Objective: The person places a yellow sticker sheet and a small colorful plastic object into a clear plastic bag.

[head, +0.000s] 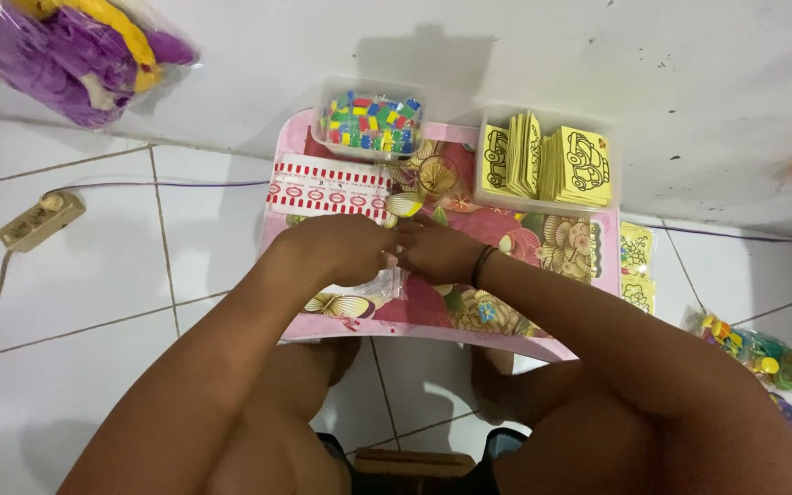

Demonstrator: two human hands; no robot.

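My left hand (341, 247) and my right hand (437, 252) meet fingertip to fingertip over the middle of a small pink flowered table (543, 344). A clear plastic bag (368, 291) lies under my left hand. What the fingers pinch between them is hidden. Just beyond the hands lies a red-and-white printed card strip (327, 190). A black band circles my right wrist (481, 266).
A clear tub of small coloured blocks (370, 119) and a clear tub of yellow picture cards (547, 165) stand at the table's far edge. More yellow cards (635, 266) and a bag of toys (749, 353) lie right. A power strip (40, 220) lies left.
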